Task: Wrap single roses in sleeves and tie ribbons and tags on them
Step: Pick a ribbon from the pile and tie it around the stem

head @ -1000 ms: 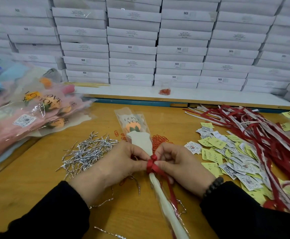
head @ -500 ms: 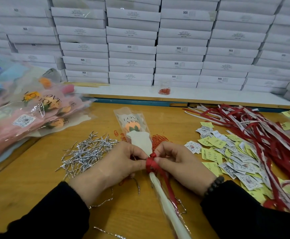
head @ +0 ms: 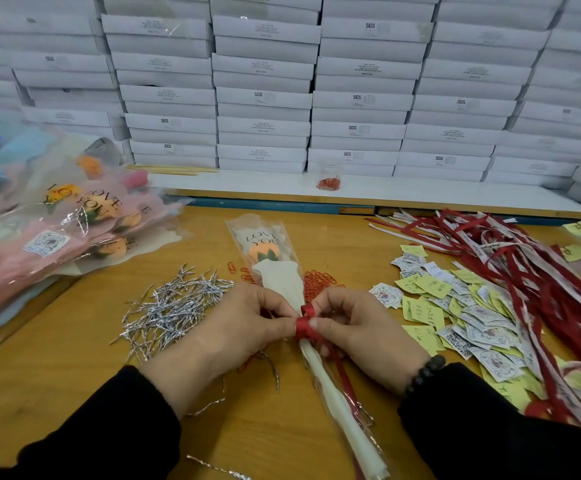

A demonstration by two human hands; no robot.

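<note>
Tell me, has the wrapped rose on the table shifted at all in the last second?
No. The wrapped rose keeps its place: its head lies just beyond the orange paper clips and right of the silver twist ties, as before.

The wooden table [head: 57,393] carries silver twist ties [head: 175,306], paper tags [head: 455,317], red ribbons [head: 524,258] and wrapped roses [head: 50,237].

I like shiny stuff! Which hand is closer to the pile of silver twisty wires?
Left. The left hand sits right beside the silver wire pile, its edge nearly touching it. The right hand is farther off, past the red ribbon both hands pinch.
</note>
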